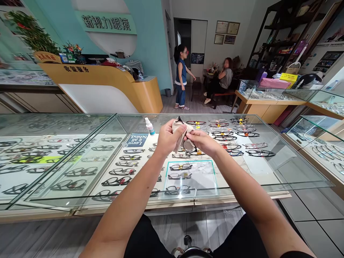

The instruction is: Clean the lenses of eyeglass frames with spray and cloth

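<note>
A pair of dark-framed eyeglasses (pixel 189 145) is held up over the glass counter, one round lens showing below my fingers. My left hand (pixel 168 137) is closed on a beige cleaning cloth (pixel 177 126), which wraps part of the glasses; a dark tip of the frame pokes out above it. My right hand (pixel 202 140) pinches the glasses near the visible lens, its fingers meeting the cloth. What lies inside the cloth is hidden. To the left of my hands, a white spray bottle (pixel 149 127) stands upright on the counter top.
Under the glass top of the display case (pixel 193 195) lie several rows of eyeglasses (pixel 126 172). A curved wooden desk (pixel 99 77) stands behind on the left. One person (pixel 181 77) stands and another (pixel 225 79) sits at the back. More glass cases (pixel 268 94) stand at the right.
</note>
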The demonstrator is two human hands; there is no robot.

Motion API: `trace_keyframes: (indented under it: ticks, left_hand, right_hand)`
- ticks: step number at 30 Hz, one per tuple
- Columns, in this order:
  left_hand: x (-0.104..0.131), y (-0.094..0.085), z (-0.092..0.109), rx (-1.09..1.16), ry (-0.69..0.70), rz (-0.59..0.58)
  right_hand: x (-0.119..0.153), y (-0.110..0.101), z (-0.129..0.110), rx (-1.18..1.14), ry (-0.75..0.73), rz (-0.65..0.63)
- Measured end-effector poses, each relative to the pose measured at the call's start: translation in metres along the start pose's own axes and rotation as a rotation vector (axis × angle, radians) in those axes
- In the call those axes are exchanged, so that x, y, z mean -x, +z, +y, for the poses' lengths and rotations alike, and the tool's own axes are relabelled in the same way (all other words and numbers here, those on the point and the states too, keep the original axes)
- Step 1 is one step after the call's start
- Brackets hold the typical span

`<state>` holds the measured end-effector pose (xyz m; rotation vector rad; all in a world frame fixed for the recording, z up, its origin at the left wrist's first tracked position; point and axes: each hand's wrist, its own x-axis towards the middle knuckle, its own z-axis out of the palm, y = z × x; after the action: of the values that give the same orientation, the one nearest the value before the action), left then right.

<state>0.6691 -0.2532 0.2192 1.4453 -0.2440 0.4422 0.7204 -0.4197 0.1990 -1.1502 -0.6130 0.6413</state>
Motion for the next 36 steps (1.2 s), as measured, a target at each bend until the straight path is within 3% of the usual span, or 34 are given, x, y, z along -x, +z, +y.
trace_keyframes:
  ticks: [6,11,17,26,31,33,36]
  left_hand:
    - [0.0,-0.001,-0.004,0.001,0.002,0.069]
    - [-0.007,-0.014,-0.003,0.016,-0.06,-0.132]
    - [-0.009,-0.02,0.003,0.099,-0.109,-0.251]
    - [0.0,0.0,-0.005,-0.028,0.013,-0.015]
    - [0.003,0.002,-0.006,-0.014,0.049,0.113]
    - [0.0,-0.002,-0.006,-0.002,0.039,0.089]
    - [-0.006,-0.011,-0.005,0.009,-0.023,-0.081]
  right_hand:
    - [-0.001,0.0,-0.002,0.06,0.015,0.003]
    - [-0.001,-0.005,-0.011,0.075,-0.032,0.094]
    - [0.003,-0.008,-0.021,-0.017,-0.03,0.105]
    - [-0.001,0.001,-0.006,-0.032,-0.033,0.067]
    - [-0.001,0.006,0.001,0.041,-0.007,0.048]
    - [-0.001,0.002,0.0,0.08,-0.025,0.063]
    - [0.001,-0.009,-0.009,0.153,-0.077,0.105]
